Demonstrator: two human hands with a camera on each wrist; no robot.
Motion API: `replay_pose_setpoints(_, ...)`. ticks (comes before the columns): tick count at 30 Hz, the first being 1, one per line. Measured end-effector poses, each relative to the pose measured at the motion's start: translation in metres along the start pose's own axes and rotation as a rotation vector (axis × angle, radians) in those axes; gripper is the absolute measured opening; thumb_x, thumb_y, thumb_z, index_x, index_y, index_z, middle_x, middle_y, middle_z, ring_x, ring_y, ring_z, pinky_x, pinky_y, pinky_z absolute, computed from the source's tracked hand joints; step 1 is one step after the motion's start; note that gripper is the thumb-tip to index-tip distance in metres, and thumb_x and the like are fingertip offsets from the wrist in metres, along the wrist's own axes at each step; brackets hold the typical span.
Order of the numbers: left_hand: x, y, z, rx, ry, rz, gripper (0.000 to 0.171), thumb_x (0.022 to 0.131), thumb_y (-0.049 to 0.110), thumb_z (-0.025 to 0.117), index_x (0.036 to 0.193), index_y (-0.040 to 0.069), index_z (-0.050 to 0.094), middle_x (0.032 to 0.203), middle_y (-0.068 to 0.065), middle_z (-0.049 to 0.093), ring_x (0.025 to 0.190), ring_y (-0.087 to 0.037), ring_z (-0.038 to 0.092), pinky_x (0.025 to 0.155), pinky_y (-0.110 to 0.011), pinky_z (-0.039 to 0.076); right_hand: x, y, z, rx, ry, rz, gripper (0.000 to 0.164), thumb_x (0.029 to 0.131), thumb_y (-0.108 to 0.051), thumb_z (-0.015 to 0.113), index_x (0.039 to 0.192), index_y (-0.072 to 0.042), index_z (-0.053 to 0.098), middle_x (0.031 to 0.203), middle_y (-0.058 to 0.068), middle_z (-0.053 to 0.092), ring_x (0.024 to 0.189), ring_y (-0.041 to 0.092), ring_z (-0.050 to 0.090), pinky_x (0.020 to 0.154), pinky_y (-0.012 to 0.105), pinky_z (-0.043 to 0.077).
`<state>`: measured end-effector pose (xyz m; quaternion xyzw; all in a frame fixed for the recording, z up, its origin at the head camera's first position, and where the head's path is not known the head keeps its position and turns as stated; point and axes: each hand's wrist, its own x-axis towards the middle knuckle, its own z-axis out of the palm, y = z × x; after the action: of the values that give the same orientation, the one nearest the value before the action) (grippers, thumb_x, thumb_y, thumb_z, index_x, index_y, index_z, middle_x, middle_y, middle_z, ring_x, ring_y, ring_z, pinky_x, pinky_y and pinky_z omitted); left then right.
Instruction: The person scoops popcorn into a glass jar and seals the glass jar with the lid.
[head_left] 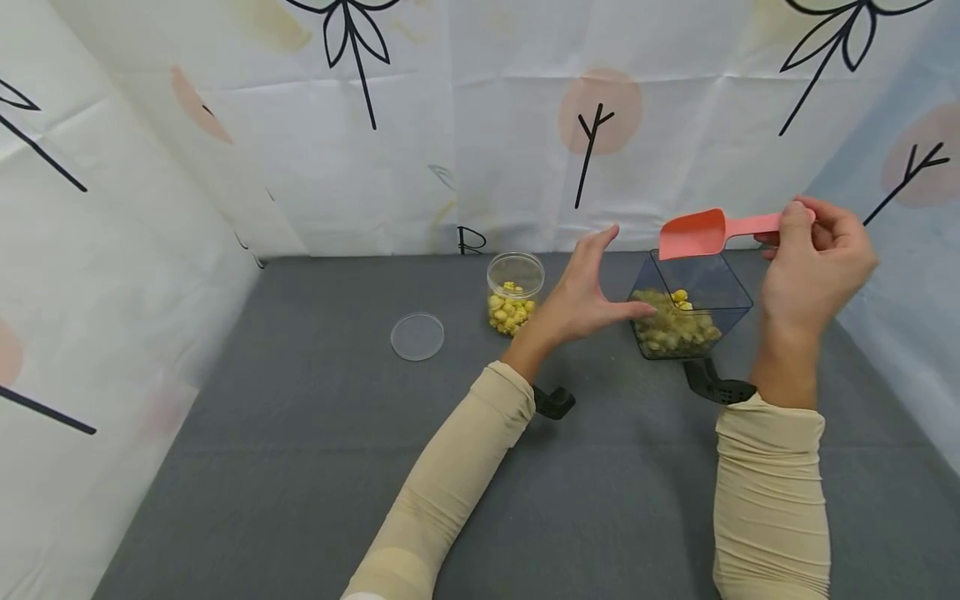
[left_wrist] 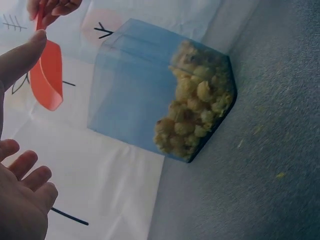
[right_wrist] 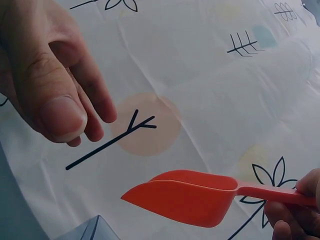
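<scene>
My right hand (head_left: 821, 258) pinches the handle of a coral-red scoop (head_left: 692, 234), raised above a clear square container (head_left: 738, 304). Popcorn (head_left: 671, 329) fills the lower part of that container. In the left wrist view the scoop (left_wrist: 47, 77) hangs beyond my left thumb; whether anything lies inside it cannot be told. My left hand (head_left: 581, 292) is spread, thumb toward the container's left side, holding nothing. Behind its wrist stands a round clear jar (head_left: 515, 275) with yellow popcorn in its lower half.
A round clear lid (head_left: 417, 337) lies on the grey tabletop (head_left: 315, 433), left of the jar. Small crumbs (left_wrist: 280, 175) dot the surface beside the container. A white patterned cloth (head_left: 405, 167) hangs behind and at both sides. Black camera mounts (head_left: 555, 403) stick out from my wrists.
</scene>
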<state>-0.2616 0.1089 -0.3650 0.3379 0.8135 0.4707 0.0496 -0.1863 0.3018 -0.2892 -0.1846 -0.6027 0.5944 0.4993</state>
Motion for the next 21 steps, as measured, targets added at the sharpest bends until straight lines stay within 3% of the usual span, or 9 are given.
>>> replay_pose_setpoints(7,0.011,0.000,0.018,0.049,-0.038,-0.011,0.118,0.076,0.056,0.086,0.164,0.033,0.011,0.167,0.007,0.019,0.154,-0.010,0.027,0.121,-0.038,0.038,0.004,0.000,-0.007,-0.106,0.016,-0.023,0.014,0.096,-0.013,0.067,0.104,-0.011,0.078,0.086,-0.010,0.071,0.064,0.000,0.065,0.062,0.011,0.049)
replay_pose_setpoints(12,0.020,0.000,0.027,0.069,-0.037,-0.019,0.119,0.074,0.058,0.087,0.164,0.035,0.012,0.167,0.009,0.021,0.152,-0.008,0.029,0.120,-0.037,0.039,0.005,0.009,-0.008,-0.242,-0.035,-0.043,0.021,0.098,-0.020,0.067,0.113,-0.011,0.079,0.087,-0.018,0.067,0.063,-0.002,0.055,0.067,0.011,0.047)
replay_pose_setpoints(17,0.027,-0.001,0.036,0.060,-0.055,-0.025,0.117,0.075,0.057,0.086,0.164,0.035,0.012,0.166,0.010,0.022,0.151,-0.008,0.030,0.119,-0.035,0.039,0.006,0.021,-0.010,-0.303,-0.068,-0.077,0.022,0.099,-0.022,0.066,0.114,-0.012,0.079,0.085,-0.023,0.064,0.069,-0.007,0.059,0.073,0.013,0.048)
replay_pose_setpoints(21,0.031,-0.002,0.042,0.054,-0.065,-0.040,0.117,0.076,0.057,0.086,0.164,0.035,0.012,0.166,0.010,0.021,0.152,-0.008,0.030,0.119,-0.035,0.040,0.007,0.028,-0.013,-0.342,-0.093,-0.096,0.022,0.098,-0.023,0.067,0.113,-0.013,0.080,0.082,-0.027,0.063,0.069,-0.009,0.058,0.071,0.014,0.046)
